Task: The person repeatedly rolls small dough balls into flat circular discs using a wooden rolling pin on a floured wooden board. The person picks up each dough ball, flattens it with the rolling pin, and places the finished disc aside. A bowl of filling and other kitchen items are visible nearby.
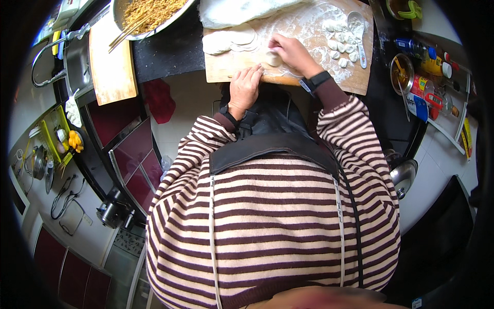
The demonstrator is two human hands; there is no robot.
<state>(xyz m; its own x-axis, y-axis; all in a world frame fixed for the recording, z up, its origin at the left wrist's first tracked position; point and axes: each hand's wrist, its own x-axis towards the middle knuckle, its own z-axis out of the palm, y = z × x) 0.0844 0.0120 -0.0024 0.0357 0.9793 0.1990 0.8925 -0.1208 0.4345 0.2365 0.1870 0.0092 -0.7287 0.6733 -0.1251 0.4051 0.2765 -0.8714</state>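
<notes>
My left hand (246, 85) lies over a wooden rolling pin (283, 80) at the front edge of a floured wooden board (218, 69); its fingers are together on the pin. Just behind the pin, my right hand (291, 53) pinches the edge of a small dough round (273, 59). Flat dough wrappers (244, 35) overlap in a pile at the board's left. Several small floured dough pieces (340, 46) are scattered on the right, beside a spoon (362, 54) with flour in its bowl. A white cover (239, 13) lies across the back left.
A large bowl of minced filling (154, 13) with chopsticks (129, 31) across it stands back left. Nearer is a second wooden board (112, 65) beside the sink (79, 65). At right are a metal bowl (401, 73) with a yellow utensil and several bottles (432, 63).
</notes>
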